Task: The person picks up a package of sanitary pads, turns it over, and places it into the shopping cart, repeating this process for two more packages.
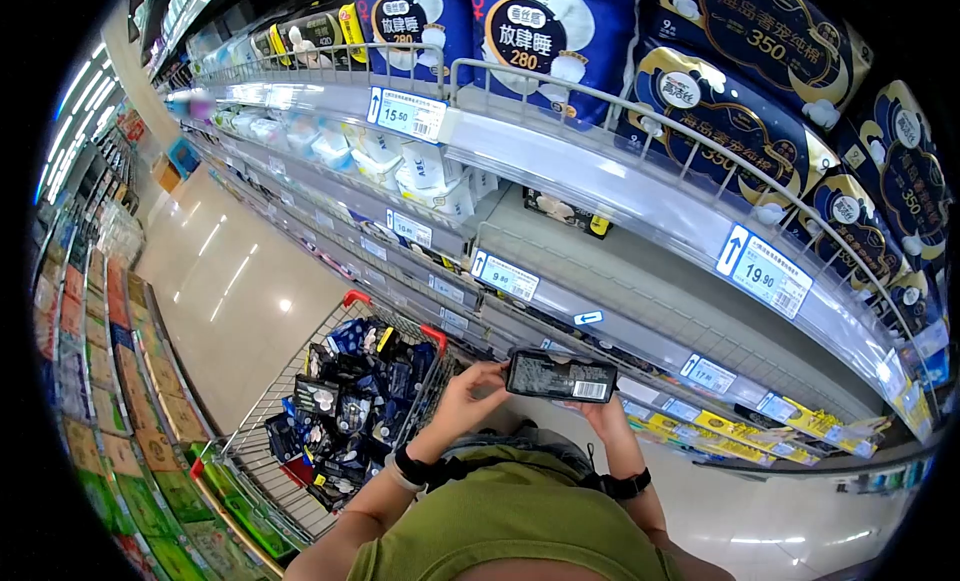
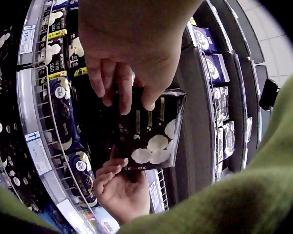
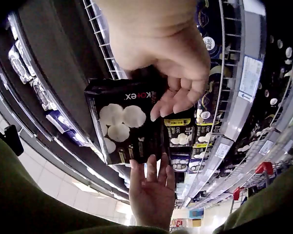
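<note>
A black pack of Kotex sanitary pads [image 1: 560, 373], printed with white cotton bolls, is held in front of the chest. The left hand [image 1: 468, 399] grips its left end, fingertips right at the edge. At the opposite end, the right hand [image 1: 606, 419] holds the pack from below, partly hidden by it in the head view. In the left wrist view the left hand [image 2: 132, 63] reaches over one end of the pack [image 2: 154, 129]. The right wrist view shows the right hand's curled fingers [image 3: 178, 97] at the Kotex end of the pack [image 3: 122, 122].
A shopping cart [image 1: 262, 429] heaped with dark packs stands to the left. Wire-fronted shelves [image 1: 640, 271] with price tags run ahead, stocked with large blue packs [image 1: 550, 36]. Farther left lies an aisle floor [image 1: 225, 271], with another shelf row [image 1: 125, 381] beyond.
</note>
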`<state>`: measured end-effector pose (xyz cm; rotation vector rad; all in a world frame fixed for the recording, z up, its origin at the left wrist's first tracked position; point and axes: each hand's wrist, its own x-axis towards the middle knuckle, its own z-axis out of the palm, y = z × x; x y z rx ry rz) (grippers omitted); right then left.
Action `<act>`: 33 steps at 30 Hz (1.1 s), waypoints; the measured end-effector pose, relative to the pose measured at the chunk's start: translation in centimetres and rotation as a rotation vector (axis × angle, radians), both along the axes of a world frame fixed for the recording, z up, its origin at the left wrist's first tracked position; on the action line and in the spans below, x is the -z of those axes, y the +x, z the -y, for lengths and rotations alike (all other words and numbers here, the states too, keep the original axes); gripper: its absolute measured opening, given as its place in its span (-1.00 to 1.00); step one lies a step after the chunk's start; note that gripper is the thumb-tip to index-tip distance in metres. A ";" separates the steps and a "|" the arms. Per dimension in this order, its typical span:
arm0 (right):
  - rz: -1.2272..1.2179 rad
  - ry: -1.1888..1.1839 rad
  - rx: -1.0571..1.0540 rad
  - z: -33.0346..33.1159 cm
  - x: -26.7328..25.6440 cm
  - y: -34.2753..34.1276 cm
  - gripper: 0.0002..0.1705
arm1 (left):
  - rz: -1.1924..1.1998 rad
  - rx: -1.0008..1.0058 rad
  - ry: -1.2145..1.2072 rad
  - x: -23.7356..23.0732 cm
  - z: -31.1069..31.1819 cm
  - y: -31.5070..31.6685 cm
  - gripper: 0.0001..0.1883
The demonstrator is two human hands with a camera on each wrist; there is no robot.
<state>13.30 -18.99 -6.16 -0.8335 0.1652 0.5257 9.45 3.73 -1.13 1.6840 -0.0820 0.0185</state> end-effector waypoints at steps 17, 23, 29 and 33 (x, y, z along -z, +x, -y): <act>-0.025 0.011 -0.075 3.2 1.8 0.3 -0.63 | -0.066 -0.078 -0.012 0.7 4.0 -1.3 -0.69; -0.039 0.042 -0.087 3.9 2.8 0.5 -0.64 | -0.053 -0.077 -0.082 -0.3 4.7 -1.9 -0.68; -0.094 0.023 -0.126 3.8 3.4 0.4 -0.64 | -0.046 -0.114 -0.186 0.3 4.6 -2.9 -0.66; -0.095 0.046 -0.167 4.2 4.8 0.3 -0.63 | -0.023 -0.099 -0.181 0.6 4.5 -3.4 -0.65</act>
